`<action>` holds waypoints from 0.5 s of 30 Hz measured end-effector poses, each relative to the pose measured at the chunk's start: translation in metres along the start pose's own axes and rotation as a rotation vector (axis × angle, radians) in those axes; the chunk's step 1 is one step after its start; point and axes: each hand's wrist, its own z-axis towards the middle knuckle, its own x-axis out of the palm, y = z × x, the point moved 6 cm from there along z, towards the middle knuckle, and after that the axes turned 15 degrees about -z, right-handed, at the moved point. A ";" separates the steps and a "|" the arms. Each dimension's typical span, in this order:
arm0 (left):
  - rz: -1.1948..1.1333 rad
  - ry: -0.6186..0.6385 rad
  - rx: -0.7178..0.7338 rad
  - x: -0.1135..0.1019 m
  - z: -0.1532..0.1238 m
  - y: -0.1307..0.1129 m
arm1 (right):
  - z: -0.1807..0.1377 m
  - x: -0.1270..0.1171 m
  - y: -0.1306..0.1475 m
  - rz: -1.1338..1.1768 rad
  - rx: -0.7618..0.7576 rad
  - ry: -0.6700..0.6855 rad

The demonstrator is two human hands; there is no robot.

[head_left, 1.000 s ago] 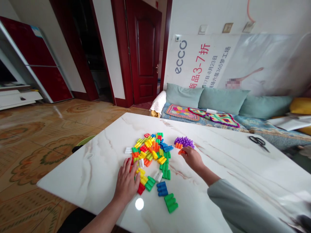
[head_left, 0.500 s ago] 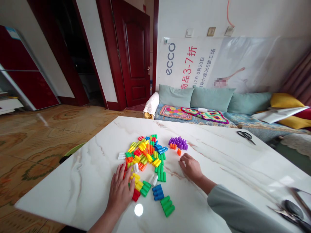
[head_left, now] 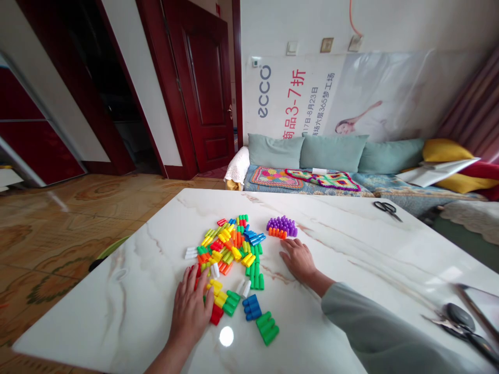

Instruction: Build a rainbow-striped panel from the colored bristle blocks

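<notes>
My left hand [head_left: 190, 301] lies with fingers spread at the near left edge of a loose heap of colourful plastic building blocks [head_left: 228, 241]. Its fingertips cover part of a red block, and near its thumb are yellow blocks [head_left: 217, 291] and a red block [head_left: 216, 314]. Over to the right, my right hand [head_left: 300, 262] rests on the table, fingers loosely extended and apart. Its fingertips are at the near right end of a short row of orange blocks [head_left: 276, 233]. Directly behind that row, purple blocks [head_left: 283, 225] stand upright in a tight group.
A white marbled table [head_left: 136, 306] bears everything. Near me lie a blue block [head_left: 251, 307] and a green block [head_left: 267, 328]. Black-handled scissors [head_left: 386, 209] are at the far right; keys [head_left: 448, 324] and a phone [head_left: 481, 309] lie at the near right. A sofa [head_left: 390, 192] stands beyond.
The single orange piece that stood apart now sits against the orange row. My right hand has moved forward to that row. The left hand stays by the heap; the view has shifted slightly.
</notes>
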 end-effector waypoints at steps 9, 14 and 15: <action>0.001 0.028 -0.007 -0.001 0.003 0.000 | 0.003 0.004 0.002 -0.035 -0.013 0.028; 0.005 0.053 -0.020 -0.007 0.006 -0.007 | -0.019 0.011 0.016 -0.039 -0.066 0.046; 0.006 0.057 -0.028 -0.008 0.006 -0.008 | -0.025 0.014 0.020 -0.041 -0.089 0.038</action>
